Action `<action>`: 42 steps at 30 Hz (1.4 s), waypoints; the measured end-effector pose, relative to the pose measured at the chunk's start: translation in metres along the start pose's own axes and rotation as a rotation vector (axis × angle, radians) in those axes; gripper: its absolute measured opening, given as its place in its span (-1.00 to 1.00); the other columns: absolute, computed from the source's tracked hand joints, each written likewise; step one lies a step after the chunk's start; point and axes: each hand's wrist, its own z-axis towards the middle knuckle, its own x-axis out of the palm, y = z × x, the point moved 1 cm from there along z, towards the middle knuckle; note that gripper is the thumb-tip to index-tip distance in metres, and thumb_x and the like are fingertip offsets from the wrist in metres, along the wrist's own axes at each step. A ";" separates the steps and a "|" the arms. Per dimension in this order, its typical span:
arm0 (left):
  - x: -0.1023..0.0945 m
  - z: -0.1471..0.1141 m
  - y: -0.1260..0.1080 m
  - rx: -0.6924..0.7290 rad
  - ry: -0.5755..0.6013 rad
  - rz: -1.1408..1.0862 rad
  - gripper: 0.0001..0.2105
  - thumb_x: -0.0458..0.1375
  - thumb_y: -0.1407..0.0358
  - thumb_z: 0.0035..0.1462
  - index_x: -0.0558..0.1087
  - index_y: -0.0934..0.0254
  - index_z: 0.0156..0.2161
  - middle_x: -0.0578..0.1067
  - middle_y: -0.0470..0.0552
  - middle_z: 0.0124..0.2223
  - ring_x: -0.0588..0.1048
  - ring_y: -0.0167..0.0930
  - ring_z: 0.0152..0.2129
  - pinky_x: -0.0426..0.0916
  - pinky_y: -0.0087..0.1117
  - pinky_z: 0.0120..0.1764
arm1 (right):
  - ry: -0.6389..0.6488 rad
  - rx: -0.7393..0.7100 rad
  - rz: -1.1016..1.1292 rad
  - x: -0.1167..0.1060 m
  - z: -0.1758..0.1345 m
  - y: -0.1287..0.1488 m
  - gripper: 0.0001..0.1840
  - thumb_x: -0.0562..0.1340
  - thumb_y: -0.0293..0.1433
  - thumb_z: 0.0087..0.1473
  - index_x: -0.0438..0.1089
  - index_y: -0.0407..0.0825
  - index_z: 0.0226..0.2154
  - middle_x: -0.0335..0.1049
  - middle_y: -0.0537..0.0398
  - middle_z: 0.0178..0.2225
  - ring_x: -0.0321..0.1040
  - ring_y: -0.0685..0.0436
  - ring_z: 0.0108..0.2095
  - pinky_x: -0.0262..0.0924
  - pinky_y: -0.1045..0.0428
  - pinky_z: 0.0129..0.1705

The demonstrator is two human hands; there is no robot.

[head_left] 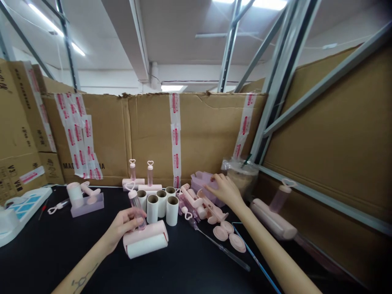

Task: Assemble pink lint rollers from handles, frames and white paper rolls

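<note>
In my left hand (pixel 130 220) is a pink lint roller (pixel 145 239), gripped by its clear handle with a heart-shaped loop on top. Its white paper roll faces me, low over the black table. My right hand (pixel 226 190) reaches to the lilac plastic covers (pixel 200 179) at the back. Its thumb and fingers are curved and apart at their edge; firm contact cannot be made out. Just below that hand lie pink plastic roller parts (pixel 211 206) in a heap, with round pink caps (pixel 237 243) in front. White paper rolls (pixel 172 211) stand upright between my hands.
Two lint rollers (pixel 150 187) stand against the cardboard wall (pixel 150 134). At left are a lilac tray (pixel 88 207) with parts and a white-and-blue case (pixel 23 210). A bagged drink cup (pixel 243 175) and another lint roller (pixel 274 218) are at right. A screwdriver-like tool (pixel 225 251) lies in front.
</note>
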 end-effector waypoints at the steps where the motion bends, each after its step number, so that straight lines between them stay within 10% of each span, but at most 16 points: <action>1: 0.000 0.000 -0.002 -0.001 0.005 0.007 -0.66 0.28 0.13 -0.07 0.49 0.36 -0.26 0.43 -0.04 -0.51 0.30 -0.51 -0.60 0.04 -0.57 -0.57 | -0.005 -0.005 -0.027 0.003 0.000 0.000 -0.73 0.28 -0.16 -0.19 0.29 0.01 -0.49 0.28 -0.04 -0.34 0.23 -0.30 -0.24 0.10 -0.17 -0.10; 10: 0.007 -0.007 -0.012 0.080 -0.072 0.082 -0.70 0.30 0.17 -0.10 0.54 0.34 -0.27 0.52 0.02 -0.46 0.44 -0.40 -0.53 0.27 -0.48 -0.48 | -0.037 -0.064 0.023 -0.012 -0.018 0.050 -0.52 0.13 -0.12 0.04 0.28 -0.11 -0.09 0.24 -0.20 -0.06 0.22 -0.31 -0.06 0.10 -0.17 0.00; 15: 0.016 -0.019 -0.009 0.216 -0.157 0.225 -0.75 0.34 0.23 -0.16 0.58 0.23 -0.29 0.56 0.08 -0.23 0.50 -0.22 -0.28 0.38 -0.31 -0.23 | 0.494 -0.087 0.573 -0.018 -0.070 0.127 -0.56 0.07 -0.05 0.12 0.29 0.05 -0.06 0.35 -0.03 -0.06 0.34 -0.17 -0.14 0.22 -0.09 -0.06; 20: 0.024 -0.026 -0.012 0.409 0.129 0.417 -0.73 0.28 0.26 -0.02 0.55 0.17 -0.14 0.57 0.07 -0.34 0.52 -0.28 -0.41 0.41 -0.31 -0.28 | 0.844 0.229 1.052 -0.005 -0.110 0.143 -0.33 -0.09 0.09 0.12 0.14 0.04 0.12 0.30 -0.10 0.03 0.29 -0.22 0.02 0.19 -0.13 -0.02; 25: 0.029 -0.024 -0.010 0.594 0.390 0.616 -0.73 0.05 0.36 0.20 0.49 0.13 -0.04 0.56 0.13 -0.21 0.51 -0.31 -0.30 0.38 -0.36 -0.23 | 0.929 0.582 1.194 0.003 -0.119 0.135 -0.37 0.30 -0.12 -0.05 0.20 0.03 0.04 0.43 0.01 -0.14 0.42 -0.14 -0.20 0.24 -0.05 -0.12; 31: 0.024 -0.016 -0.003 0.395 0.202 0.288 -0.60 -0.01 0.30 0.24 0.20 0.08 0.19 0.45 0.09 -0.06 0.42 -0.31 -0.14 0.32 -0.23 -0.03 | 0.789 0.431 1.253 -0.004 -0.111 0.135 -0.36 0.40 -0.24 -0.18 0.15 0.05 -0.06 0.45 0.07 -0.19 0.40 -0.15 -0.21 0.24 -0.04 -0.16; 35: 0.028 -0.009 -0.002 0.095 0.170 -0.150 -0.46 0.07 0.08 0.15 0.07 0.10 0.21 0.33 0.16 -0.01 0.44 -0.23 -0.22 0.50 -0.23 -0.39 | 0.801 0.384 1.261 0.002 -0.112 0.145 -0.48 0.39 -0.22 -0.16 0.24 0.01 -0.15 0.40 0.06 -0.16 0.34 -0.17 -0.12 0.20 -0.03 -0.11; 42: 0.040 -0.011 0.000 -0.110 0.035 -0.152 -0.61 0.21 0.15 0.04 0.26 0.28 -0.08 0.34 0.03 -0.24 0.47 -0.34 -0.42 0.50 -0.37 -0.61 | 0.679 0.558 1.358 0.023 -0.122 0.140 -0.50 0.24 -0.05 -0.02 0.22 0.03 -0.10 0.35 0.11 -0.24 0.35 -0.09 -0.26 0.25 0.01 -0.25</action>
